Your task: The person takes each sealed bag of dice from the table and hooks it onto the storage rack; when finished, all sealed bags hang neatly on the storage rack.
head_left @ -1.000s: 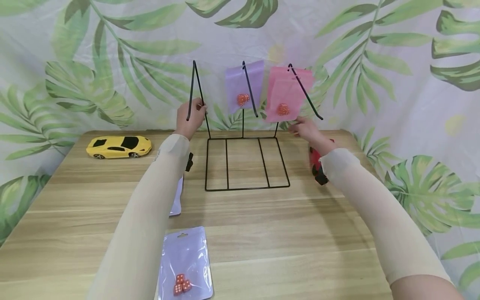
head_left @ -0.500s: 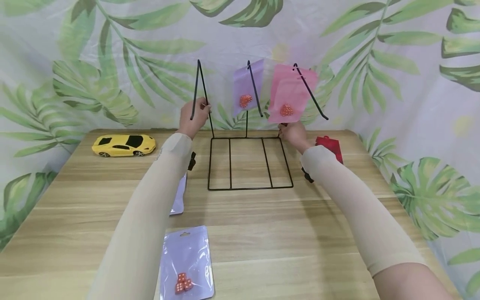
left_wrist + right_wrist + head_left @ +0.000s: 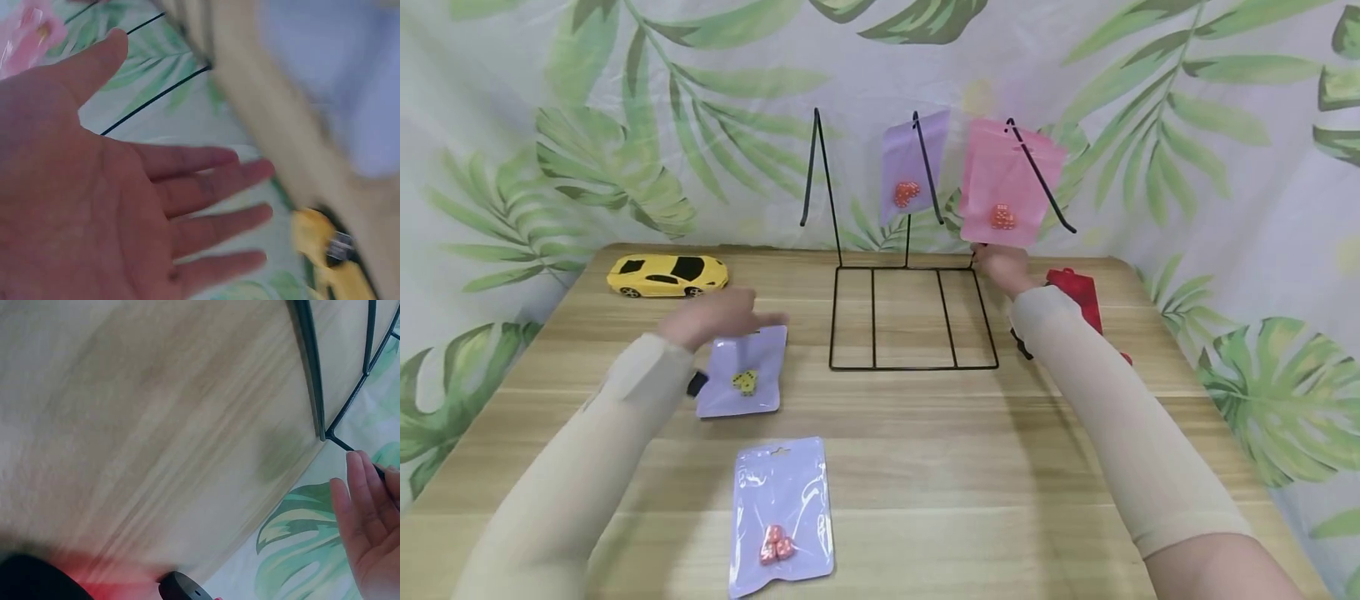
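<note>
- The left hand (image 3: 715,315) has its fingers stretched out and holds nothing; it is left of the rack (image 3: 913,367), over the top of the bag with yellow dice (image 3: 752,360). Touching or apart, I cannot tell; a careless brush could slide the bag askew.
- The right hand (image 3: 1006,265) pinches the rear right wire of the rack, below the pink bags (image 3: 1009,179). A sudden tug there could swing them or shift the rack.
- Bags hang on the rack's middle and right arms only, so letting go might leave it lopsided.
- The bag with red dice (image 3: 782,508) lies in front of the rack, to its left, where a sleeve could drag it.
</note>
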A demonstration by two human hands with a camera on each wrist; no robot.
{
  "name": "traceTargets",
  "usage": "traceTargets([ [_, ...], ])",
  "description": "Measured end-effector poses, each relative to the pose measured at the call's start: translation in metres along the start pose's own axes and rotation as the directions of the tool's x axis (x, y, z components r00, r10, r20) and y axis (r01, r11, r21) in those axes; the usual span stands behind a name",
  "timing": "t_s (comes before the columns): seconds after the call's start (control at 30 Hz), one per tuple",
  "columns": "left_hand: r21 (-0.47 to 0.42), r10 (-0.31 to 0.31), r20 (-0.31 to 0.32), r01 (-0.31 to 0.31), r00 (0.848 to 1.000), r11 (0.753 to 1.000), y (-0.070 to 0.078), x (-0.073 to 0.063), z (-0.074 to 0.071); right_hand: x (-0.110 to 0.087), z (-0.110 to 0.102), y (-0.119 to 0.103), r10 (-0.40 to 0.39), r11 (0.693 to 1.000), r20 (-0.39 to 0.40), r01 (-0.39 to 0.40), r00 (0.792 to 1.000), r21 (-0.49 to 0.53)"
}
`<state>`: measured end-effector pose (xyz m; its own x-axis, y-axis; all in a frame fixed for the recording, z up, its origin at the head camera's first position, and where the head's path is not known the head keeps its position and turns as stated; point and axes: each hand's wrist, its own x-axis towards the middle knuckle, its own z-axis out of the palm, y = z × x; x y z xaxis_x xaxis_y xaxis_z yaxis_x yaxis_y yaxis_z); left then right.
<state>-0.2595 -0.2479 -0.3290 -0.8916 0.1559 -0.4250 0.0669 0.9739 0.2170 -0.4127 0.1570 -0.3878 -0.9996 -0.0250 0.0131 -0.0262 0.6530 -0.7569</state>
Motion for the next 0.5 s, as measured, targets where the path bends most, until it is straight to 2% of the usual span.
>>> traceTargets([
  [0.03,0.027,-0.028,0.020,0.027,0.999,0.999,-0.006,-0.011,0.008,-0.001,0.000,0.001,-0.001,0.999,0.002,0.001,1.000,0.033],
  [0.1,0.073,-0.086,0.021,0.085,0.996,0.994,-0.016,-0.028,0.023,-0.002,0.001,0.001,-0.013,0.997,0.010,0.012,1.000,0.073],
  [0.17,0.095,-0.155,0.012,0.153,0.988,0.984,-0.025,-0.041,0.036,-0.003,0.002,0.001,-0.036,0.998,0.011,0.036,0.999,0.059],
  [0.23,0.104,-0.180,-0.012,0.181,0.984,0.978,-0.030,-0.049,0.045,-0.003,0.004,0.001,-0.043,0.995,0.009,0.043,0.999,0.087],
  [0.43,0.075,-0.186,0.002,0.186,0.982,0.980,-0.030,-0.049,0.063,-0.002,0.005,0.000,-0.038,0.993,-0.030,0.041,0.999,0.114],
  [0.5,0.069,-0.196,0.019,0.194,0.980,0.979,-0.028,-0.048,0.066,-0.001,0.005,0.000,-0.037,0.997,-0.029,0.039,0.999,0.063],
])
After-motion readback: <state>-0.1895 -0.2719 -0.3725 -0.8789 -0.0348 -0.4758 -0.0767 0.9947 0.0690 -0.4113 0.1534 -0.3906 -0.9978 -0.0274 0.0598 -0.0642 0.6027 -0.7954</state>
